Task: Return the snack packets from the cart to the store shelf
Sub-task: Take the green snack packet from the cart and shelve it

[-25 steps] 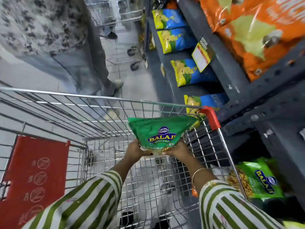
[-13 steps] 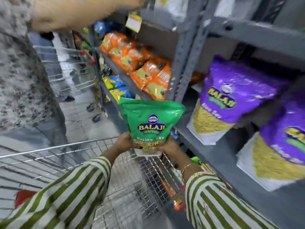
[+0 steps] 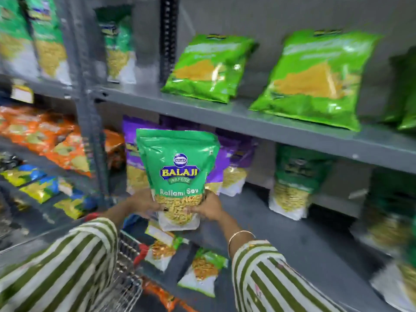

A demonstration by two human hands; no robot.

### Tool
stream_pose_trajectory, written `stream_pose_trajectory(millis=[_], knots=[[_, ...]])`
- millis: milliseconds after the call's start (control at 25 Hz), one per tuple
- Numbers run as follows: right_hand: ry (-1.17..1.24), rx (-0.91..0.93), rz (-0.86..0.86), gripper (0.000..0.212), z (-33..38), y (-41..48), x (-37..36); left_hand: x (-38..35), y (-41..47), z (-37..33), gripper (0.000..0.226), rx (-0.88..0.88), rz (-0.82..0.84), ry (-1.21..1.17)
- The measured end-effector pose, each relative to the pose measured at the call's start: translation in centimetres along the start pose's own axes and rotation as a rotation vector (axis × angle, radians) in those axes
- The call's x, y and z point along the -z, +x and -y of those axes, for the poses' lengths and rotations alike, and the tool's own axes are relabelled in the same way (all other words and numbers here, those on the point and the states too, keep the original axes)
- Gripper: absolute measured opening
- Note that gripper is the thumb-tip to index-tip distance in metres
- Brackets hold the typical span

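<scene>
Striped green-and-white sleeves frame your view, with the wire shopping cart (image 3: 126,266) low between them, its mesh rim just under your left forearm. Your left hand (image 3: 144,204) and right hand (image 3: 208,209) are both closed around the bottom corners of the glossy green stand-up snack packet (image 3: 177,176), thumbs in front over the clear window where the yellow sev shows. It looks like two packets stacked, since a second top seam peeks out behind; you can't be sure. You hold it upright, clear of the cart, in front of the middle grey metal shelf (image 3: 292,221), not yet touching it.

Expect it to be light, with slick film and loose, brittle contents that crush if squeezed. Keep your hold low at the gusset, where the pouch is stiffest, and set it down on its flat base.

Beyond it stand purple pouches (image 3: 234,165) at the shelf's back, and a dark green pouch (image 3: 292,188) towards its right end. On the shelf above, lime-green pillow bags (image 3: 315,82) lean at the front edge.
</scene>
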State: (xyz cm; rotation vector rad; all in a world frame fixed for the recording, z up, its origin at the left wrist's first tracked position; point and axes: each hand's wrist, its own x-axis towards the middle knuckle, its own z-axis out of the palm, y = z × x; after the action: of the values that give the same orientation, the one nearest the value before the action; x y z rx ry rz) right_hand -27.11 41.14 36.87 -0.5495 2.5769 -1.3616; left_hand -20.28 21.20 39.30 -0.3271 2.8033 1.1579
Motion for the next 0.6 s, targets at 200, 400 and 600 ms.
stream_pose_trajectory(millis=[200, 400, 600], knots=[[0.082, -0.132, -0.137, 0.059, -6.4, -4.1, 9.1, -7.9, 4.2, -8.0, 0.051, -0.070, 0.225, -0.103], [0.153, -0.237, -0.247, 0.078, -11.2, -7.0, 14.4, -14.7, 7.4, -13.3, 0.052, -0.071, 0.414, -0.129], [0.139, -0.337, -0.323, 0.079, -13.4, -8.2, 15.5, -17.9, 8.2, -15.0, 0.051, -0.091, 0.465, -0.144]])
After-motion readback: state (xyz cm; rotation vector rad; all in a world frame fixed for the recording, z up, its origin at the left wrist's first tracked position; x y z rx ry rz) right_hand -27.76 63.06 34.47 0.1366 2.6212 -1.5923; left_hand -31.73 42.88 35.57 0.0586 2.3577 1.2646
